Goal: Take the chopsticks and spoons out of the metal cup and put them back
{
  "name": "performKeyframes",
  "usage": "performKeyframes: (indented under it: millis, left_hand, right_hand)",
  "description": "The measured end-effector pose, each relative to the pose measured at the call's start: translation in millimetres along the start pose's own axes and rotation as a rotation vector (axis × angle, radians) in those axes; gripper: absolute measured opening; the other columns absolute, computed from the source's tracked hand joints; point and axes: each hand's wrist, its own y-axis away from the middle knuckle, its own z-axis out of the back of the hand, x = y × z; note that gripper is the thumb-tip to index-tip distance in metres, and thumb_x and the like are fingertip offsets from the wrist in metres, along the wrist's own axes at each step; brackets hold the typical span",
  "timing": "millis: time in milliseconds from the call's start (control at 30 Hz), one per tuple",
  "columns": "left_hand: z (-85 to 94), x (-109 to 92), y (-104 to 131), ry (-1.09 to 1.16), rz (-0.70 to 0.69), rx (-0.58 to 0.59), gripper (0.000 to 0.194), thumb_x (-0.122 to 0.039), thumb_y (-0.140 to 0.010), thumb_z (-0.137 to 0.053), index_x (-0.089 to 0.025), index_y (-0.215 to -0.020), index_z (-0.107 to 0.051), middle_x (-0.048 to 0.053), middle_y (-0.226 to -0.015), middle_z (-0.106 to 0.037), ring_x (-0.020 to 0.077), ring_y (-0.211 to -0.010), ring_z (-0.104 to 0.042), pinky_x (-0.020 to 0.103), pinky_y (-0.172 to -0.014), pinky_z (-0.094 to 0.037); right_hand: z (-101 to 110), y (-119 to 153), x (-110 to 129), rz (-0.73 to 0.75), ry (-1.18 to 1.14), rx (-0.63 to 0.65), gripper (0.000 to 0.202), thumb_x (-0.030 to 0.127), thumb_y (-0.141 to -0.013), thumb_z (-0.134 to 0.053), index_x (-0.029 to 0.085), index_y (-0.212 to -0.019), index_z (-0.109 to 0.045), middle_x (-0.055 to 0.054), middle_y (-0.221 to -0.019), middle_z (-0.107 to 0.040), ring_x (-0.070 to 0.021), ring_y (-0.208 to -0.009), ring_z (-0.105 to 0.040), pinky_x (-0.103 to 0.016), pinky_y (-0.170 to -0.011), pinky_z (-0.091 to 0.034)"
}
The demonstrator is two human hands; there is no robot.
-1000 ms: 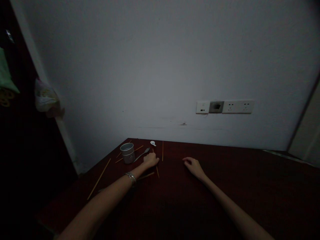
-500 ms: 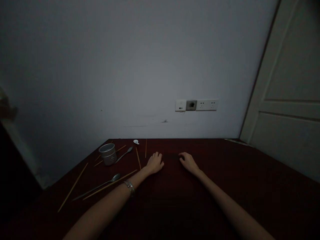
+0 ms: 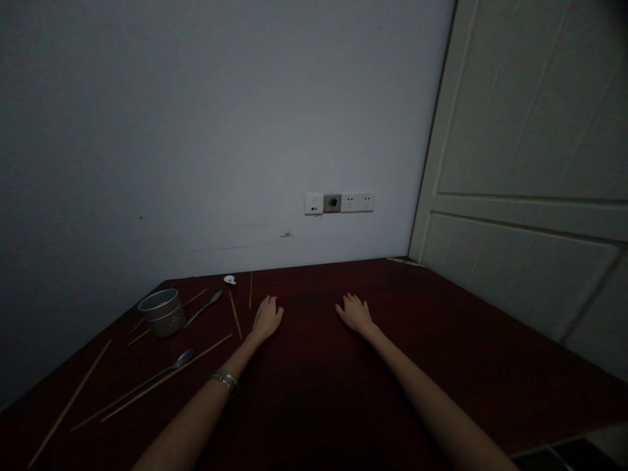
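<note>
My left hand [image 3: 267, 318] rests palm down on the dark red table [image 3: 314, 347], fingers apart, holding nothing. Just left of it lies a short wooden stick [image 3: 235, 314], and another stick [image 3: 250, 290] is behind. My right hand [image 3: 356, 313] lies on the table with spread fingers and nothing in them. At the left stands a grey metal cup [image 3: 163, 314]. A spoon [image 3: 205, 307] lies to the cup's right, and a longer spoon [image 3: 142, 387] lies in front beside a chopstick [image 3: 167, 378].
Another chopstick [image 3: 71, 402] lies at the far left. A small white item [image 3: 229, 280] sits near the wall [image 3: 220, 131]. Sockets [image 3: 357, 202] are on the wall, and a pale panelled door [image 3: 520, 261] borders the table's right side.
The view has turned to the right, so the table items appear further left. The fingers of my right hand have spread out more.
</note>
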Motion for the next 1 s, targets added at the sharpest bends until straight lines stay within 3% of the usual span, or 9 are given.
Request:
performKeyframes:
  millis: [267, 700, 1000]
  left_hand:
    - [1.1, -2.7, 1.3, -0.017, -0.074, -0.071, 0.030, -0.024, -0.082, -0.036, -0.009, -0.102, -0.054, 0.014, -0.106, -0.057, 0.0219, -0.103, -0.050, 0.032, -0.092, -0.033]
    - [4.6, -3.2, 2.4, 0.017, -0.057, -0.078, 0.028, -0.024, -0.081, -0.039, -0.011, -0.100, -0.056, 0.012, -0.104, -0.058, 0.0212, -0.101, -0.050, 0.030, -0.089, -0.035]
    - [2.1, -0.1, 1.3, 0.043, -0.050, -0.070, 0.029, -0.023, -0.081, -0.039, -0.012, -0.103, -0.056, 0.011, -0.107, -0.058, 0.0211, -0.105, -0.049, 0.031, -0.092, -0.034]
  right_hand:
    - [-4.4, 6.1, 2.3, -0.041, 0.020, -0.061, 0.059, 0.044, -0.084, -0.026, 0.009, -0.131, -0.039, -0.012, -0.140, -0.032, -0.0265, -0.129, -0.023, -0.045, -0.103, -0.012]
    - [-4.7, 3.3, -2.5, 0.005, 0.013, -0.074, 0.056, 0.043, -0.084, -0.029, 0.010, -0.127, -0.045, -0.013, -0.137, -0.036, -0.0284, -0.126, -0.028, -0.048, -0.100, -0.017]
    - [0.1, 6.5, -3.9, -0.001, 0.010, -0.036, 0.055, 0.043, -0.084, -0.029, 0.013, -0.129, -0.042, -0.011, -0.139, -0.034, -0.0253, -0.128, -0.025, -0.044, -0.102, -0.015]
